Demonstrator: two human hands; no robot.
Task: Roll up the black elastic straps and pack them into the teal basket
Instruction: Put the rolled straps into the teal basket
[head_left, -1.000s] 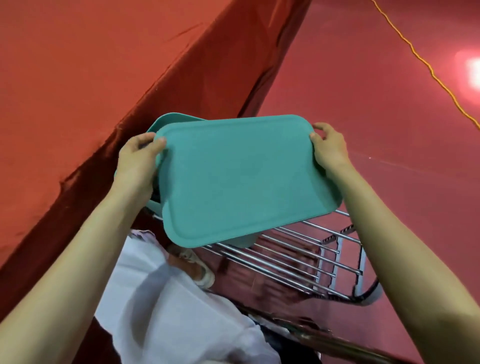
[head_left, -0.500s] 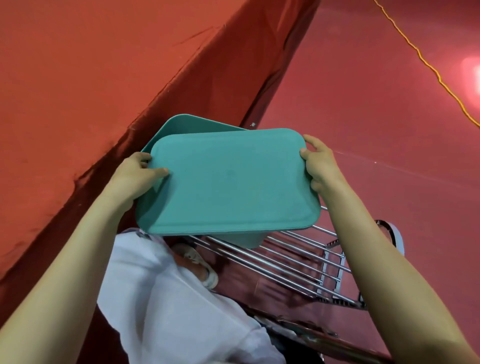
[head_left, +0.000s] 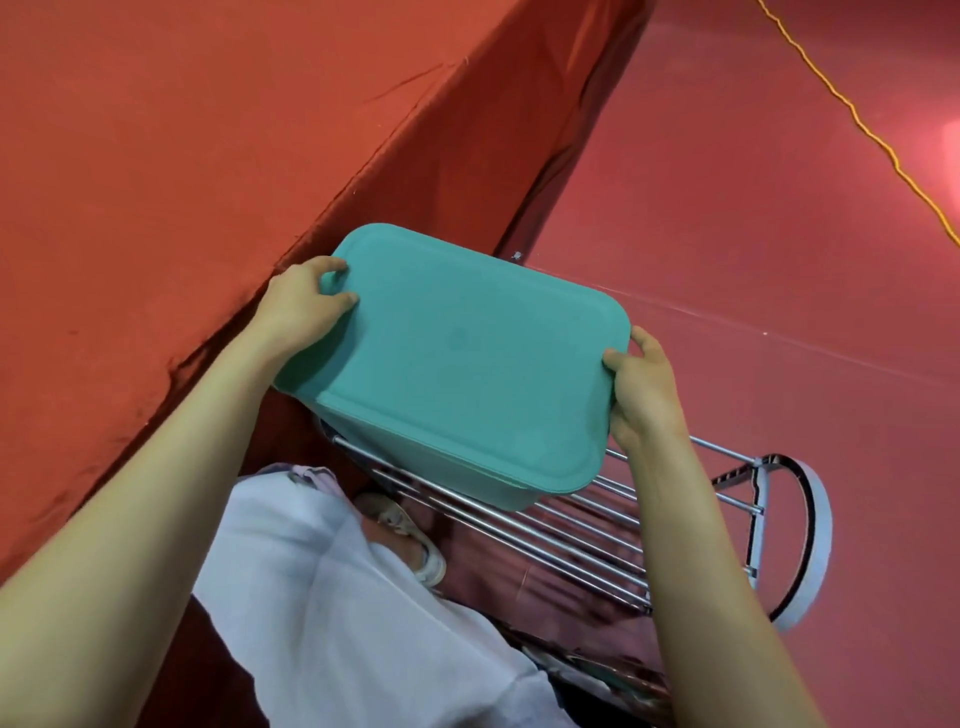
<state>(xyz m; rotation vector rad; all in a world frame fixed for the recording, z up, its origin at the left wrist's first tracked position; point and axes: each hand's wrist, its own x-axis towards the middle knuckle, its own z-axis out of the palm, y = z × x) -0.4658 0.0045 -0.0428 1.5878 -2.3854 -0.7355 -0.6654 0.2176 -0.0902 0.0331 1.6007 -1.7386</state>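
- Head view: the teal basket (head_left: 431, 457) is at centre, over the wire rack (head_left: 597, 540) at 5 o'clock and beside the red-draped counter (head_left: 182, 182) at 10 o'clock.
- Its lid (head_left: 457, 353) covers it, so we cannot see inside. No black straps show.
- Our left grip (head_left: 301, 306) curls over the lid's 10 o'clock corner, and our right grip (head_left: 644, 389) pinches the 3 o'clock rim.
- We judge the plastic stiff, light and smooth, best held by the rim at both ends.
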